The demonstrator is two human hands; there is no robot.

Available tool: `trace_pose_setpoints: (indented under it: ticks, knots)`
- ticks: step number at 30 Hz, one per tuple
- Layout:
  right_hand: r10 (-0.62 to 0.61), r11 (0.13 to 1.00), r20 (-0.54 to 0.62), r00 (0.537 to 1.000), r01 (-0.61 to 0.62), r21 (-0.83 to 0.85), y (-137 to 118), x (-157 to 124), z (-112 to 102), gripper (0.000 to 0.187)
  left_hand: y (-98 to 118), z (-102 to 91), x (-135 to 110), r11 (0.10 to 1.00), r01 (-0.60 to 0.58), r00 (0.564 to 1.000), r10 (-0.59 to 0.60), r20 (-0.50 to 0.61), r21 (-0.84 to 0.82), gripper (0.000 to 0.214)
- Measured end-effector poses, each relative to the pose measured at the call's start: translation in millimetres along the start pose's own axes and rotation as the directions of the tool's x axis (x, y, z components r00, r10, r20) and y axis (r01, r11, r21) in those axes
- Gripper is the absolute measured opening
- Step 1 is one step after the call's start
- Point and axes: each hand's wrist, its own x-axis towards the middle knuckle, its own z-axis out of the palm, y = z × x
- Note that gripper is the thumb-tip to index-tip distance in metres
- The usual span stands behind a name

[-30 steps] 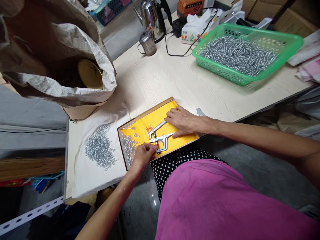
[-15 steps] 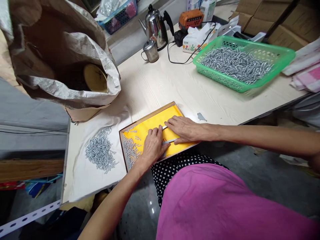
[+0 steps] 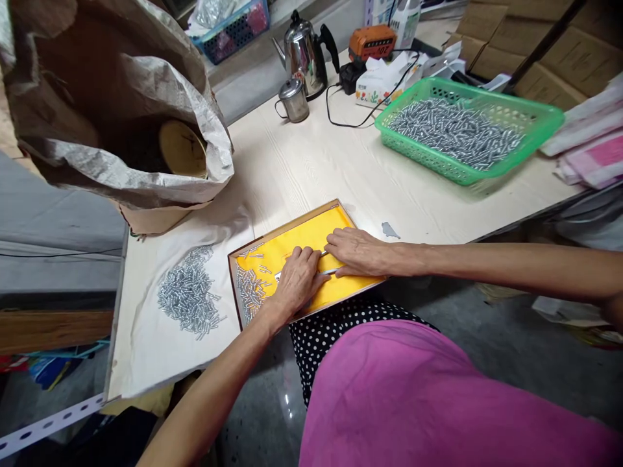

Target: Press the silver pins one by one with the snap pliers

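Note:
A shallow wooden tray with a yellow lining sits at the table's near edge. A silver plier-like hand press lies in it, almost fully covered by my hands. My left hand is closed over the tool's head, fingers curled down. My right hand lies over its handles with fingers together, pressing on them. Several small metal pins are gathered in the tray's left end, just left of my left hand.
A pile of pins lies on a white cloth left of the tray. A green basket full of pins stands at the back right. An open paper sack stands at the left; a kettle and steel cup are behind.
My left hand has moved from the near side of the tool's jaw up onto its head, covering it. My right hand has stayed on the handles, which have come together.

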Motion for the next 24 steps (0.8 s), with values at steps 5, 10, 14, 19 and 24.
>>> trace_pose_setpoints:
  ticks: [5,10,14,19,24]
  knots:
    - [-0.013,1.000,-0.056,0.998,0.015,0.022,-3.1,1.2,11.4,0.020,-1.2,3.3,3.1,0.997,0.002,1.000,-0.002,-0.001,-0.071,0.022]
    - [-0.044,0.997,-0.071,0.996,0.048,0.055,-1.8,7.2,21.0,0.021,-2.4,10.9,3.0,0.997,0.007,0.999,-0.011,-0.042,-0.079,0.022]
    - [-0.075,0.995,-0.118,0.990,0.083,0.063,-0.1,6.6,28.8,0.023,0.9,14.6,2.5,0.996,0.039,0.998,-0.042,-0.036,-0.075,0.020]
    - [-0.031,0.994,-0.193,0.981,0.051,0.099,4.9,-0.2,33.3,0.017,9.3,13.8,-0.3,0.994,0.078,0.996,-0.080,-0.027,-0.075,0.015]
    - [-0.073,0.993,-0.250,0.965,0.093,0.070,6.8,-9.0,33.0,0.077,-1.1,9.8,-20.0,0.984,0.089,0.979,-0.116,-0.170,-0.155,0.058]
